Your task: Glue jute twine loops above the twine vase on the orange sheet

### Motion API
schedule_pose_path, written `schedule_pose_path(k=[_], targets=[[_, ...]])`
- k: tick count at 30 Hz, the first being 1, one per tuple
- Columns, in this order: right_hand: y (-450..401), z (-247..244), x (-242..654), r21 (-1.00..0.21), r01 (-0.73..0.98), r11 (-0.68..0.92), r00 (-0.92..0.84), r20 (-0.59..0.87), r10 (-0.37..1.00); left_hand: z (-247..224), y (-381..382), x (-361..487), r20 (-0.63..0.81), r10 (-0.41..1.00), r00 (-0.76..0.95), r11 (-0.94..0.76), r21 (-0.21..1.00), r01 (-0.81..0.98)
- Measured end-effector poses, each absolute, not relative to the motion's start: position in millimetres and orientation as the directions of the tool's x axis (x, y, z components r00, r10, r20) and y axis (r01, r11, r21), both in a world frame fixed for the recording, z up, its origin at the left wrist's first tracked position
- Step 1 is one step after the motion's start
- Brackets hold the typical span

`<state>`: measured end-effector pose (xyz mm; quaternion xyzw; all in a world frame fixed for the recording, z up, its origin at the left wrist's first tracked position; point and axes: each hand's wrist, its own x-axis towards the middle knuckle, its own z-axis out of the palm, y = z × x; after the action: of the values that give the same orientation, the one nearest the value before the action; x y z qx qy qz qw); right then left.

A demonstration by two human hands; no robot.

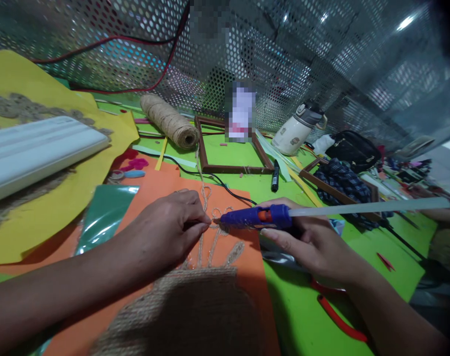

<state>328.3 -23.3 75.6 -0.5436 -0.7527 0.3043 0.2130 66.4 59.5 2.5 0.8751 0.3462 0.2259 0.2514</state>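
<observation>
In my right hand (pixel 302 237) is a blue hot glue gun (pixel 256 217), with a long translucent glue stick (pixel 369 206) poking out of its back. Its nozzle points left, close to the fingertips of my left hand (pixel 182 220). Thumb and forefinger of that hand pinch a thin strand of jute twine (pixel 203 198) at a twine flower outline. The flower shapes and stems lie on an orange sheet (pixel 249 252), above a pot shape of coiled twine (pixel 195 306). Behind stands the twine's likely source, a roll of jute twine (pixel 169 121) lying on its side.
A brown wooden frame (pixel 239 169), a black marker (pixel 275 176) and a white bottle (pixel 297 128) are beyond the orange sheet. Red-handled pliers or scissors (pixel 341 319) lie below my right wrist. At left, a white power bank-like box (pixel 43 151) rests on yellow paper (pixel 113 138).
</observation>
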Motion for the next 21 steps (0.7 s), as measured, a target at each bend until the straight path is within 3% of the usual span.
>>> schedule_pose_path(k=[13,21], targets=[[-22.0,80.1,331.3,-0.702,0.678,0.219,-0.332,-0.027,0.943,-0.2,60.3,66.6,0.266,0.678,0.685,-0.696,0.531,0.484],[-22.8,75.9,326.5,-0.688,0.690,0.226,-0.319,-0.008,0.948,0.1,59.6,65.9,0.262,0.698,0.666,-0.672,0.561,0.484]])
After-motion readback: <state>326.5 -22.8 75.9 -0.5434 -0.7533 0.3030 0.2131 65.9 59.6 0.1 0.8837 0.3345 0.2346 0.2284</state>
